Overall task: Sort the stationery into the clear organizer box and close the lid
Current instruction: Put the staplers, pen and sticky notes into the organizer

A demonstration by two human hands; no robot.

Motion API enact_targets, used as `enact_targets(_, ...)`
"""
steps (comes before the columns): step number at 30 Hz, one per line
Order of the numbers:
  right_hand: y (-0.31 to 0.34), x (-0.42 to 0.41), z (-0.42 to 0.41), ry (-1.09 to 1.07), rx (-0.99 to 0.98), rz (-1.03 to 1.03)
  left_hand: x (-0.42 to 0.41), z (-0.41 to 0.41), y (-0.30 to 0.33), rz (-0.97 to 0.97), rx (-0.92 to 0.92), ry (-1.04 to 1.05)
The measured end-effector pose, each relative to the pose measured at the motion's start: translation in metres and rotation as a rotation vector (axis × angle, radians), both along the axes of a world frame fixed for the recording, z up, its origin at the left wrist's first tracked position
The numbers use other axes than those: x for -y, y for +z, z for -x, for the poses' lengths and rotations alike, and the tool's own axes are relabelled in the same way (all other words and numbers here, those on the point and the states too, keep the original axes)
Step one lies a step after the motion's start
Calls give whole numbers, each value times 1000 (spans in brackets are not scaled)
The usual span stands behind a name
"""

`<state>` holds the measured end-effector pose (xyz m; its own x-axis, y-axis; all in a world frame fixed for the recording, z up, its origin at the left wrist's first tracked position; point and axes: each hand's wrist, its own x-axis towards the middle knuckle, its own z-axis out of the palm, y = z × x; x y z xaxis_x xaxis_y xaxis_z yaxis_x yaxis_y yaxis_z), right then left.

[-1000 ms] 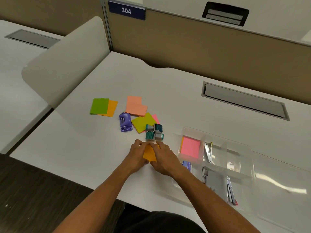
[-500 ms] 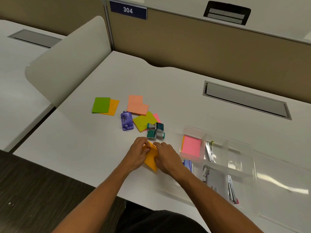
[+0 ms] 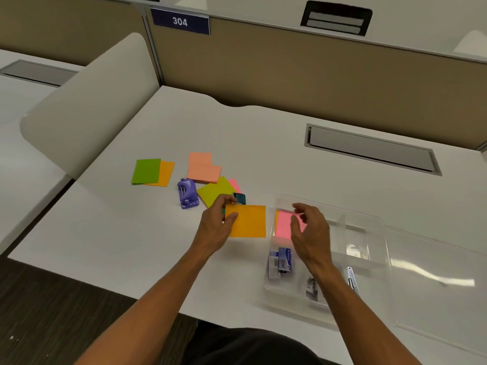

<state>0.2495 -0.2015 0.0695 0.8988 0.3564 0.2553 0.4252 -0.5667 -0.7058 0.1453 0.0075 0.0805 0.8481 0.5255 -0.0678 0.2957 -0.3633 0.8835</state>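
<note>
My left hand (image 3: 217, 226) pinches the left edge of an orange sticky-note pad (image 3: 249, 221), lifted just left of the clear organizer box (image 3: 379, 225). My right hand (image 3: 309, 231) hovers over the box's near-left part with fingers loosely curled, holding nothing. A pink pad (image 3: 283, 225) lies in the box's far-left compartment. Small staple boxes (image 3: 282, 262) and a metal stapler (image 3: 351, 280) lie in the nearer compartments. The box's clear lid (image 3: 434, 280) lies open to the right.
On the white desk (image 3: 105, 246) lie a green pad (image 3: 146, 171) over an orange one, salmon pads (image 3: 203, 168), a yellow-green pad (image 3: 213, 191), a purple hole punch (image 3: 187, 193) and a teal stamp (image 3: 239, 198). A cable hatch (image 3: 369, 148) is set at the back right.
Both hands worked the orange pad up off the desk. Now my left hand alone holds it, raised and moved right, and my right hand has let go and shifted over the box.
</note>
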Motion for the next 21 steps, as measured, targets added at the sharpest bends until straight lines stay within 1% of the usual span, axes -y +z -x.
enact_targets(3,-9,30,-17,-95,-65,60,13,-16,7,-5,35,41)
enact_targets(8,-18,58,-34,-67,-219,246,39,-43,14,72,58,100)
enact_targets(10,-21,61,-38,-61,-244,303,49,-51,16,92,56,111)
enact_targets(13,-24,61,-41,-77,-268,389,62,-57,20,50,66,120)
enact_targets(17,-29,56,-44,-56,-336,496,76,-60,24,19,162,171)
enact_targets(18,-29,54,-44,-51,-352,504,78,-61,23,35,145,165)
enact_targets(21,-30,50,-48,-53,-343,552,84,-64,12,138,5,103)
